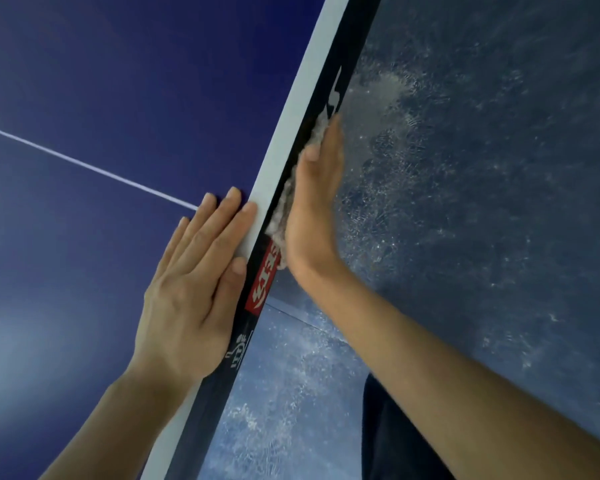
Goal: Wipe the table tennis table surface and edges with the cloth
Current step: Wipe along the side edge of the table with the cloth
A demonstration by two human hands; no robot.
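Observation:
The blue table tennis table [101, 81] fills the left of the view, with a white border stripe and a thin white centre line [84, 164]. Its black side edge [329, 98] runs diagonally and carries a red logo sticker [265, 278]. My left hand [194, 289] lies flat on the tabletop, fingers reaching the white stripe. My right hand [312, 202] is held flat against the side edge and presses a pale fluffy cloth [279, 220] onto it. The cloth shows above and below my palm; most of it is hidden.
To the right of the edge lies a dark blue speckled floor [499, 202] with pale scuffed patches and a seam line. My dark trouser leg [395, 438] shows at the bottom beside the table.

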